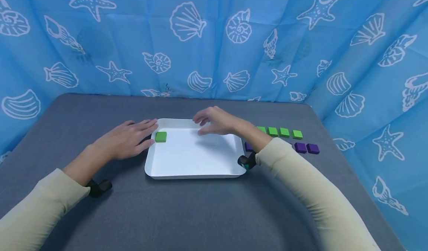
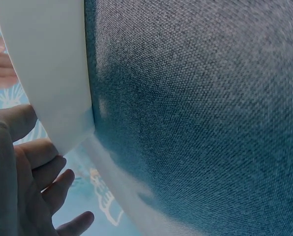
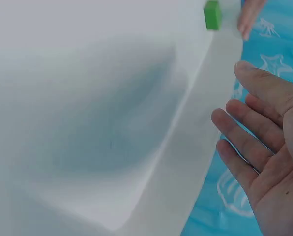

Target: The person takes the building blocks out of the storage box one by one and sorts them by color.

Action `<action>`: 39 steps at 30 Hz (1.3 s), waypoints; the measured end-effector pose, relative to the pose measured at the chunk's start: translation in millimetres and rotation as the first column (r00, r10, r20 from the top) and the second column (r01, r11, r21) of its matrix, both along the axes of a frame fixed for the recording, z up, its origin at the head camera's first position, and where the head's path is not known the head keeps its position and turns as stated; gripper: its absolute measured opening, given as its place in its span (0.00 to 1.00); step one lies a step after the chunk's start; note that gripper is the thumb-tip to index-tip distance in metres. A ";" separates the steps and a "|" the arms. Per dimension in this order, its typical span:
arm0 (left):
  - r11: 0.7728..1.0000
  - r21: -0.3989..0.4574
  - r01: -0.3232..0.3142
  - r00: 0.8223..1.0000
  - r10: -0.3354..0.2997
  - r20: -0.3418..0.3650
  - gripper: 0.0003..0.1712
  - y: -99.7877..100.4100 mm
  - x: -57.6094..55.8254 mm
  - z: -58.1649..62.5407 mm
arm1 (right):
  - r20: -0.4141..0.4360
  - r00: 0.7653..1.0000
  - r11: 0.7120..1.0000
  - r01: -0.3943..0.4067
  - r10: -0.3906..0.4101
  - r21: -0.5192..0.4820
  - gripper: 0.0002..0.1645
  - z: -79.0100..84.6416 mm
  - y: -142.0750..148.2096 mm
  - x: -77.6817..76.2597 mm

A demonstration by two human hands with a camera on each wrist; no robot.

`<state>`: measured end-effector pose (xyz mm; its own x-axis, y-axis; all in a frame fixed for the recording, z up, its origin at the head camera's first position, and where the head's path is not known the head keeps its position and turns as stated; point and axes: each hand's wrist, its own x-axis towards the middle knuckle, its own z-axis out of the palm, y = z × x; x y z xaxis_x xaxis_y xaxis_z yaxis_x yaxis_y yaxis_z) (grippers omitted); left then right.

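A white rectangular tray [image 1: 195, 158] lies on the grey tabletop, with one green block [image 1: 161, 137] inside at its left side, toward the far corner. My left hand [image 1: 128, 138] rests against the tray's left rim, its fingers stretched out; the left wrist view shows the thumb and forefinger [image 2: 36, 152] right at the rim. Over the far part of the tray hovers my right hand [image 1: 217, 121], its fingers loosely bent and its palm bare in the right wrist view. The green block [image 3: 212, 14] also shows there, near the left hand.
Right of the tray stand a row of several green blocks [image 1: 284, 132] and, nearer, a row of purple blocks [image 1: 300, 148], partly hidden by my right forearm. A blue curtain [image 1: 214, 50] with white shells hangs behind the table [image 1: 187, 214] and along its right side.
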<state>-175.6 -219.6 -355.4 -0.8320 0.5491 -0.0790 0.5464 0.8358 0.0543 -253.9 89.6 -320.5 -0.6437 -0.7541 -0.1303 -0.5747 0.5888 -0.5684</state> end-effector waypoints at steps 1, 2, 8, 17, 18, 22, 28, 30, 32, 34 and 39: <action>1.000 -0.001 -0.001 1.000 0.001 -0.001 0.37 0.0 -0.3 -0.3 | 0.013 1.000 1.000 -0.007 0.007 0.007 0.28 -1.8 -5.0 0.5; 1.000 -0.001 -0.001 1.000 0.001 -0.001 0.37 0.3 -0.4 -0.5 | 0.027 0.999 1.000 -0.017 0.017 0.016 0.28 -3.3 -9.8 1.1; 1.000 -0.008 -0.006 1.000 0.006 0.006 0.37 1.4 0.1 -0.2 | 0.083 0.994 0.994 -0.082 0.077 0.066 0.29 -8.8 -35.5 3.0; 1.000 -0.017 0.012 1.000 -0.012 -0.013 0.36 2.1 -1.0 -0.7 | 0.083 0.994 0.988 -0.081 0.071 0.128 0.33 -18.4 -62.8 3.9; 1.000 -0.017 0.013 1.000 -0.013 -0.013 0.36 2.2 -1.4 -0.9 | 0.071 0.995 0.987 -0.081 0.072 0.135 0.33 -18.6 -65.1 4.0; 1.000 -0.017 0.017 1.000 -0.017 -0.012 0.36 2.1 -2.3 -1.2 | 0.033 0.997 0.987 -0.080 0.076 0.137 0.32 -21.3 -74.0 2.9; 1.000 -0.018 0.017 1.000 -0.017 -0.010 0.36 1.3 -2.4 -0.6 | -0.002 0.998 0.988 -0.067 0.068 0.137 0.32 -24.2 -86.1 2.0; 1.000 -0.015 0.018 1.000 -0.018 -0.007 0.36 0.8 -2.2 -0.1 | -0.005 0.997 0.989 -0.071 0.072 0.131 0.32 -25.1 -90.1 1.7; 1.000 -0.012 0.021 1.000 -0.021 -0.006 0.36 0.7 -2.1 0.0 | -0.014 0.997 0.989 -0.076 0.078 0.128 0.31 -26.6 -93.6 1.2; 1.000 -0.009 0.021 1.000 -0.021 -0.004 0.36 0.2 -2.3 0.0 | -0.032 0.996 0.989 -0.075 0.079 0.125 0.30 -28.0 -96.5 1.0; 1.000 -0.010 0.022 1.000 -0.022 -0.002 0.36 -0.3 -2.7 -0.2 | -0.093 0.993 0.989 -0.066 0.079 0.134 0.26 -29.9 -101.9 1.9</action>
<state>-178.3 -219.9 -355.6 -0.8197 0.5667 -0.0833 0.5650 0.8239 0.0449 -252.0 -12.3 -350.4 -0.6022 -0.7799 -0.1703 -0.6675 0.6090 -0.4284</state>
